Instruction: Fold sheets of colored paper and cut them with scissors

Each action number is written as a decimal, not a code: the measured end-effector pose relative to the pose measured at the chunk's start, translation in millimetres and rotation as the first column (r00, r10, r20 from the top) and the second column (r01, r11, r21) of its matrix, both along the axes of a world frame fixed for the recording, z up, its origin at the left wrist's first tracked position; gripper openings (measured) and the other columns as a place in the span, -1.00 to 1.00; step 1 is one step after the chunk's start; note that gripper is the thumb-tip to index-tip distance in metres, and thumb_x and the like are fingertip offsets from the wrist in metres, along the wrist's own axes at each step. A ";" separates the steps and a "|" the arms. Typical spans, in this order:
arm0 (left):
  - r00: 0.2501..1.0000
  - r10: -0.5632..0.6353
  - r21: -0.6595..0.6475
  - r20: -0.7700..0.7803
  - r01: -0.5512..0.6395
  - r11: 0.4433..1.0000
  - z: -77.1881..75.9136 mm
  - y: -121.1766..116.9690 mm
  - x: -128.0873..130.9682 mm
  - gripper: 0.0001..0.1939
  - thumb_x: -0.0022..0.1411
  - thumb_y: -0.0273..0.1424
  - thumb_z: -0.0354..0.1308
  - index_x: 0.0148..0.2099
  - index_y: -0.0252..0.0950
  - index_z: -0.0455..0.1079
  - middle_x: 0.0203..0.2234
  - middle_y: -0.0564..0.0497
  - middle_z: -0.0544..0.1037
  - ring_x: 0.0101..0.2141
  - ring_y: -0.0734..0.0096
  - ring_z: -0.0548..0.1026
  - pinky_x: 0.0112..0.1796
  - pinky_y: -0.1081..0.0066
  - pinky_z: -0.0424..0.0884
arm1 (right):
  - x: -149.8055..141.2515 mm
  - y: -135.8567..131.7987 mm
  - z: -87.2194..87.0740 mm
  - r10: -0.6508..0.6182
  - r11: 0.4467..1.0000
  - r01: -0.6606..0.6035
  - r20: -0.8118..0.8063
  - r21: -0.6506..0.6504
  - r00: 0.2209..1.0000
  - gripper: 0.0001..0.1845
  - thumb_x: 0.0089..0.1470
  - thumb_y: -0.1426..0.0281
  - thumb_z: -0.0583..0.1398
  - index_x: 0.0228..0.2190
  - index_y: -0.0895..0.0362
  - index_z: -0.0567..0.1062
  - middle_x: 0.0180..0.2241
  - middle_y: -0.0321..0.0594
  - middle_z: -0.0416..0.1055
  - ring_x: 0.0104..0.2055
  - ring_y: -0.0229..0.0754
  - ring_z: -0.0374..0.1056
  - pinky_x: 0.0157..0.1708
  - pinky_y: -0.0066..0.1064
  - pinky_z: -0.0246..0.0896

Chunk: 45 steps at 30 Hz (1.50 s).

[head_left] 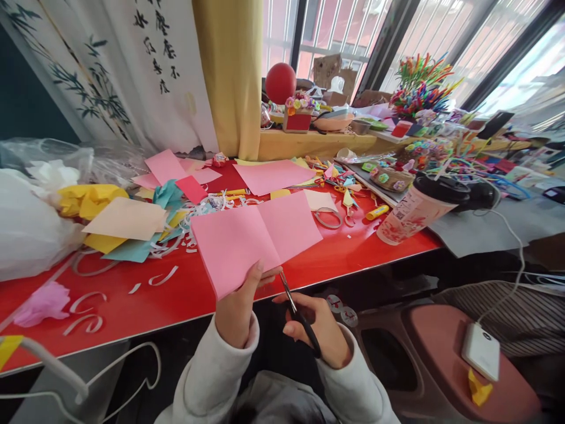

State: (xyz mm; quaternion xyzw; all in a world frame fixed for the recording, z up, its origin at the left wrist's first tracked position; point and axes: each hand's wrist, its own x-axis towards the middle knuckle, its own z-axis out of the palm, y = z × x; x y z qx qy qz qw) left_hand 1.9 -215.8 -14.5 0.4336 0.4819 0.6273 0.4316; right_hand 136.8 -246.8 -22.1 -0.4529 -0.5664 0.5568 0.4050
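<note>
Holding creased pink rectangular paper [238, 241] above near edge of glossy red surface [322, 259]: left grip [241, 299] pinching its lower edge, right grip [324, 330] curled round black-handled metal scissors [296, 312], tips by the crease; bare strip rightward to black-lidded pink cup [417, 212]

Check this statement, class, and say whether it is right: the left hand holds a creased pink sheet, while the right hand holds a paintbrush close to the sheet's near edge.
Not quite: the right hand holds black-handled scissors, not a paintbrush, as the head view shows. The left hand does hold a creased pink sheet, and the scissors are close to its near edge.
</note>
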 end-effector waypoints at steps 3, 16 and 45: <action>0.996 -0.053 -0.023 0.076 0.055 0.998 -6.7 -0.8 -3.7 -0.75 0.10 -0.24 0.15 -0.28 -0.32 0.45 -0.35 -0.06 0.58 -0.34 0.21 0.56 -0.30 0.28 0.56 | 1.0 4.8 2.7 0.011 1.000 -0.010 -0.066 0.004 0.998 -0.37 -0.34 -0.01 0.30 -0.35 0.25 0.47 -0.68 -0.37 0.20 -0.64 -0.36 0.07 -0.63 -0.46 -0.06; 0.987 -0.137 -0.160 0.089 0.150 0.976 -1.5 -1.3 -6.1 -0.75 0.06 -0.21 0.17 -0.33 -0.31 0.45 -0.51 -0.04 0.57 -0.44 0.23 0.56 -0.35 0.27 0.57 | 3.0 17.0 -2.3 -0.011 1.000 0.011 -0.039 -0.003 0.999 -0.42 -0.31 0.01 0.30 -0.36 0.25 0.50 -0.71 -0.38 0.21 -0.73 -0.40 0.05 -0.72 -0.50 -0.05; 0.982 -0.170 -0.169 0.080 0.182 0.969 -3.9 -1.1 -1.3 -0.76 0.09 -0.23 0.15 -0.41 -0.30 0.49 -0.55 -0.02 0.58 -0.50 0.29 0.56 -0.40 0.33 0.56 | 10.1 16.9 -1.2 -0.042 0.999 0.043 0.018 -0.006 0.999 -0.47 -0.29 0.03 0.30 -0.40 0.22 0.49 -0.68 -0.37 0.19 -0.64 -0.38 0.04 -0.66 -0.49 -0.04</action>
